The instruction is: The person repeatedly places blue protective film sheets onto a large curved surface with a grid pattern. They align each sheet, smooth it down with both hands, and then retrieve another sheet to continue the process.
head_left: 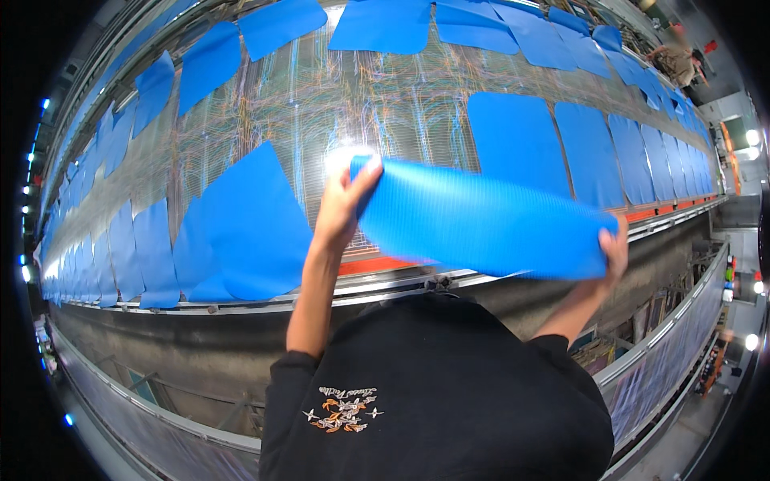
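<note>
A blue flexible sheet (481, 220) is held up in front of me, slightly blurred, between my left hand (351, 188) and my right hand (611, 252). My left fingers grip its upper left corner, and my right fingers grip its right end. Behind it lies a long grated table surface (321, 96) marked with many fine coloured lines. A large blue piece (249, 232) lies just left of my left hand, and flat blue pieces (513, 136) lie beyond the held sheet to the right.
More blue pieces (377, 24) line the far and side stretches of the table. A red strip and metal rail (666, 207) run along the near edge. A railing (658, 337) curves below at the right. Someone (678, 60) stands at the far right.
</note>
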The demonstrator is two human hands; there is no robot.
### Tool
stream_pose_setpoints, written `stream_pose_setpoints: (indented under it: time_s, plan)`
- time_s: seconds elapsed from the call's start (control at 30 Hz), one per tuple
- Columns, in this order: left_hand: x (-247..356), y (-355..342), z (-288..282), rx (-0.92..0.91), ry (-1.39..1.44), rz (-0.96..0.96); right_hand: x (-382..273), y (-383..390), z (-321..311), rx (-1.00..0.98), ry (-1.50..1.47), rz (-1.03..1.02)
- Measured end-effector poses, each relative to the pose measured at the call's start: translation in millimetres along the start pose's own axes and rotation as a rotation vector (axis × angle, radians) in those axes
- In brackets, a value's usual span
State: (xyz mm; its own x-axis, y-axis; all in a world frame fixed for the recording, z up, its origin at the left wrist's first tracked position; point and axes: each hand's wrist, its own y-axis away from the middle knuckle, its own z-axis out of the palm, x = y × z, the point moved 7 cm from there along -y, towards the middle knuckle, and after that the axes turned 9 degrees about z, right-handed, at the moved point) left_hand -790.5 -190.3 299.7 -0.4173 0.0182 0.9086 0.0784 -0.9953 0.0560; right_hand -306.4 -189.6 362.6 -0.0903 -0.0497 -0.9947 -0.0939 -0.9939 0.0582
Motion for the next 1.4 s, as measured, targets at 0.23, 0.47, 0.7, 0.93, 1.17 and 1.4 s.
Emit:
stream_pose_setpoints:
  time_s: [0.23,0.47,0.7,0.93,1.17,1.4]
  plan:
    - [38.9,-172.3,3.0,0.249,-0.315,0.392,29.2,-217.6,84.3,-0.076,-0.163,0.198]
    - [35.9,-167.9,1.0,0.261,-0.52,0.474,82.3,-261.4,41.7,-0.205,0.184,0.186]
    - [-183.0,-99.0,-102.2,0.393,-0.639,0.017,263.6,-220.9,44.7,-0.148,0.349,0.395]
    - [-297.8,-25.6,-149.1,0.639,-0.839,-0.23,394.6,-169.5,18.9,-0.051,0.465,0.522]
    - [-305.3,-11.7,-160.0,0.625,-0.851,-0.297,400.7,-150.2,11.6,-0.066,0.466,0.626]
    - [-308.8,-4.5,-160.0,0.63,-0.793,-0.276,413.0,-144.0,0.4,-0.028,0.476,0.597]
